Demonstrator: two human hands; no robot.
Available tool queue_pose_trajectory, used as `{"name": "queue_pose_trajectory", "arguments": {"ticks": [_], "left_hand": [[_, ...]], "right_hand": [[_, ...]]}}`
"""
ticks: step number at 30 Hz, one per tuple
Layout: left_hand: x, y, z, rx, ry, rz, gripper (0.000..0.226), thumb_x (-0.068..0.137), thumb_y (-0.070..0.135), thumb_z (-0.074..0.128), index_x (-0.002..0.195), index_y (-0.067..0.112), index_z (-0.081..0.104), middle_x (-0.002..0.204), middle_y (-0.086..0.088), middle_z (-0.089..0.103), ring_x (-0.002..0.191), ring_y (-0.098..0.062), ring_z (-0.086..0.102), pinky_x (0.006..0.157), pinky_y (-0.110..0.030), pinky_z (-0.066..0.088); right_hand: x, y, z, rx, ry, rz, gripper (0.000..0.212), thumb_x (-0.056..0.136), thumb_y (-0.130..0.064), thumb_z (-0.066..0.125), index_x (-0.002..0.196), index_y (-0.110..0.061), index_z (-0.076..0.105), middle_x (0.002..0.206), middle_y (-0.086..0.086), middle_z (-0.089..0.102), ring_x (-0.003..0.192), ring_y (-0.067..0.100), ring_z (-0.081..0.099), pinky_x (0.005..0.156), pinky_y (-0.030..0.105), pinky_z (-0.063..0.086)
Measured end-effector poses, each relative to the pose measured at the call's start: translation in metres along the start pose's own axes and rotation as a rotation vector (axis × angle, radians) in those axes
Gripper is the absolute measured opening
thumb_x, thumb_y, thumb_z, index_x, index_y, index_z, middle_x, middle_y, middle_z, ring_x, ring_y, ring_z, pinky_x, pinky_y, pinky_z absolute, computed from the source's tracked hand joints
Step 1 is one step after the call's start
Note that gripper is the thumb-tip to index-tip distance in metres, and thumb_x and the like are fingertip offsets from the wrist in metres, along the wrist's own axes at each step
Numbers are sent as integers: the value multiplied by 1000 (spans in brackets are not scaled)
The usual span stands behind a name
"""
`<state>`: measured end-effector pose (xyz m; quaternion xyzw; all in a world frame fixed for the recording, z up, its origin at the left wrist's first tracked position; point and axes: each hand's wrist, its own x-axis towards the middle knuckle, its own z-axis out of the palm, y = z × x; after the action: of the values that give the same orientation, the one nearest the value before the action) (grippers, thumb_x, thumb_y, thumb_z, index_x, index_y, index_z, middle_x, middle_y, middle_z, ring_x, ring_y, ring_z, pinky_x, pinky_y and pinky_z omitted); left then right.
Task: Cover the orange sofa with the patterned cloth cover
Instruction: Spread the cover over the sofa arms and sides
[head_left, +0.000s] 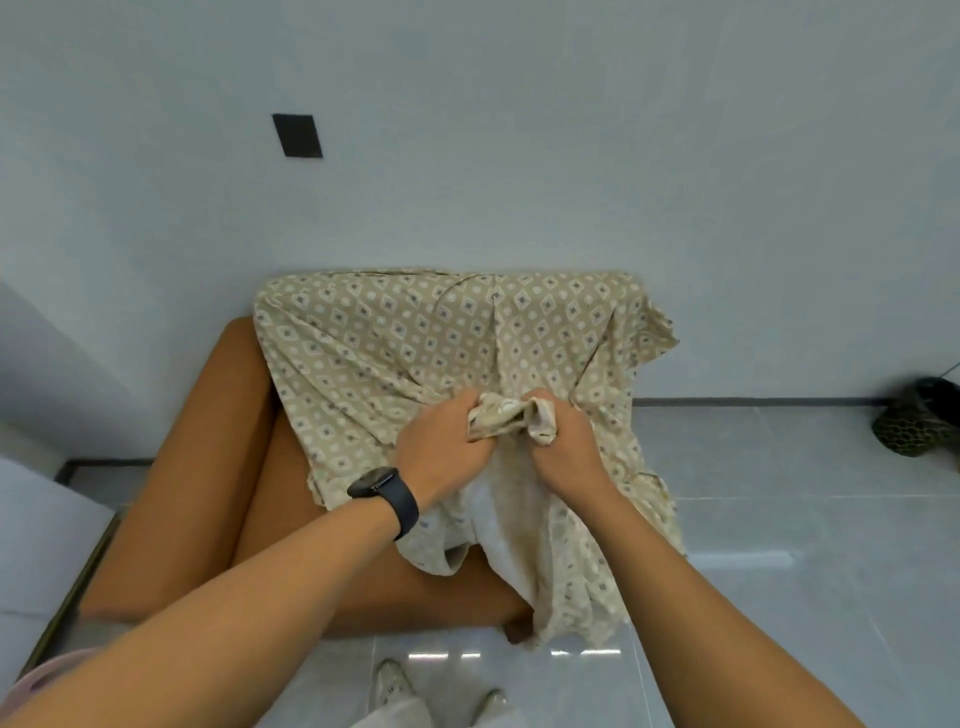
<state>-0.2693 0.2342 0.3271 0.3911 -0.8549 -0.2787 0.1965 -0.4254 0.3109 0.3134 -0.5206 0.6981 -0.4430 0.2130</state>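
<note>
The sofa (208, 467) is plain orange. On it, the cloth cover (395, 343) is beige with white diamonds, white dots and small grey squares; its underside is paler, almost white. Behind the sofa, the wall (571, 130) is pale grey-blue with a black rectangle (297, 135). The watch (387, 493) is black.

Cover half on your sofa
Patterned cloth cover (395, 343) (beige, diamond print) drapes the backrest and right side; orange sofa (208, 467) shows left.
</note>
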Motion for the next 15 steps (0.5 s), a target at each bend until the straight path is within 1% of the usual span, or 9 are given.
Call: {"name": "queue_pose_trajectory", "arguments": {"ticks": [1, 2, 4, 5, 7, 9, 11, 13, 15], "left_hand": [[-8, -11, 2, 86, 8, 42, 8, 83, 39, 50, 84, 32, 45, 75, 12, 50, 65, -14, 50, 51, -34, 38], [-16, -24, 3, 152, 11, 70, 6, 83, 37, 49, 87, 33, 46, 79, 15, 47, 68, -11, 48, 51, -32, 36], [-25, -48, 4, 248, 22, 73, 9, 84, 34, 52, 92, 35, 46, 85, 17, 42, 75, -12, 47, 51, -29, 31], [-27, -61, 6, 302, 37, 55, 12, 84, 30, 56, 94, 33, 50, 88, 15, 45, 78, -14, 49, 51, -28, 30], [-30, -82, 8, 410, 45, -28, 20, 81, 18, 63, 97, 27, 56, 93, 9, 52, 83, -18, 53, 52, -29, 34], [-34, -103, 5, 448, 22, -213, 21, 81, 13, 61, 92, 29, 51, 94, 7, 51, 85, -20, 53, 56, -32, 39], [-39, -121, -2, 419, 26, -430, 19, 84, 13, 56, 84, 31, 48, 91, 6, 52, 84, -21, 54, 58, -33, 43], [-38, -130, -9, 315, 79, -534, 20, 84, 9, 54, 79, 29, 55, 87, 2, 57, 80, -23, 57, 59, -36, 49], [-31, -126, -18, 111, 131, -566, 25, 87, 2, 52, 85, 25, 61, 86, -1, 62, 77, -24, 59, 60, -38, 51]], "right_hand": [[-1, 4, 0, 30, 66, 8, 21, 77, -13, 44, 79, -1, 60, 73, 12, 62, 66, 15, 55, 58, 42, 38], [-2, 6, -2, 57, 110, -8, 21, 77, -13, 43, 76, 0, 59, 70, 15, 60, 65, 22, 54, 59, 43, 39], [-1, 3, -9, 76, 159, -47, 21, 81, -22, 44, 69, -13, 58, 62, 5, 56, 60, 15, 53, 55, 32, 37], [1, -2, -13, 87, 181, -52, 19, 82, -28, 45, 66, -21, 54, 60, -2, 53, 58, 8, 51, 53, 26, 33], [6, -5, -20, 127, 264, -60, 14, 79, -23, 52, 65, -20, 52, 59, -7, 51, 55, 2, 47, 50, 23, 29], [12, -4, -32, 129, 354, -71, 9, 75, -12, 55, 66, -15, 55, 59, -4, 52, 54, 3, 44, 49, 25, 30], [12, 0, -44, 107, 382, -52, 12, 73, -11, 57, 66, -20, 55, 60, -8, 52, 53, 2, 44, 49, 24, 31], [9, 8, -53, 32, 373, 17, 11, 76, -13, 59, 69, -21, 56, 61, -9, 53, 56, 2, 48, 51, 24, 33], [8, 26, -55, -173, 279, 179, 9, 86, -13, 58, 78, -16, 60, 71, 1, 61, 71, 22, 62, 58, 31, 36]]}}
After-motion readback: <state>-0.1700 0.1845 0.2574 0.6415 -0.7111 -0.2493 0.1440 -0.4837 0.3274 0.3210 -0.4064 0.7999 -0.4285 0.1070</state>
